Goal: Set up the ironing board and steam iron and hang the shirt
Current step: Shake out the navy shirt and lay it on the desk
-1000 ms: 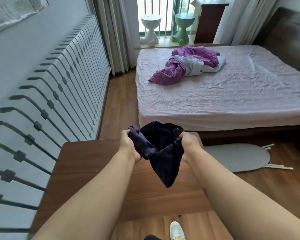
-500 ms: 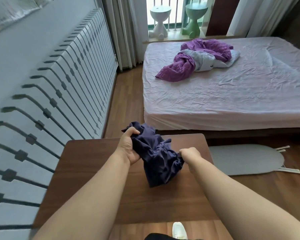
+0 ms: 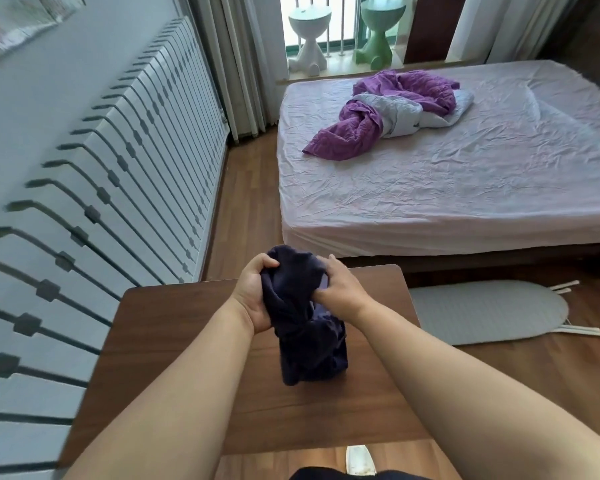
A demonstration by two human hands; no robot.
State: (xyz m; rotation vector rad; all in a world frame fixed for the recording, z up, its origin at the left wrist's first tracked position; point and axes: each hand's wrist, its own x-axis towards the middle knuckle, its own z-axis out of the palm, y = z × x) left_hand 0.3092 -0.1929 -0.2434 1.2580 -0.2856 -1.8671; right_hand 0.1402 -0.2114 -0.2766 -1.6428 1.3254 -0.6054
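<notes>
Shirt: dark navy shirt (image 3: 305, 327), bunched into a crumpled bundle, held up above the desk between both hands; its lower end hangs loose over the middle of the desk top.
Left hand: the left hand (image 3: 253, 296) has its grip closed around the upper left side of the bundle, fingers curled over the top edge of the cloth.
Right hand: the right hand (image 3: 340, 289) has its grip closed on the upper right side of the bundle, fingers pressed into the folds, close beside the left hand.
Desk: brown wooden desk (image 3: 174, 358) directly under the hands and forearms.
Ironing board: grey ironing board (image 3: 489, 311) lying flat on the wood floor to the right of the desk, its white legs showing at the far right end.
Bed: bed (image 3: 465, 188) with a pale pink sheet beyond the desk; a purple and white blanket (image 3: 381, 116) is heaped on it near the window.
Wall side: white slatted panel (image 3: 111, 188) along the left.
Window: a white stool (image 3: 307, 36) and a green stool (image 3: 378, 32) stand by it.
</notes>
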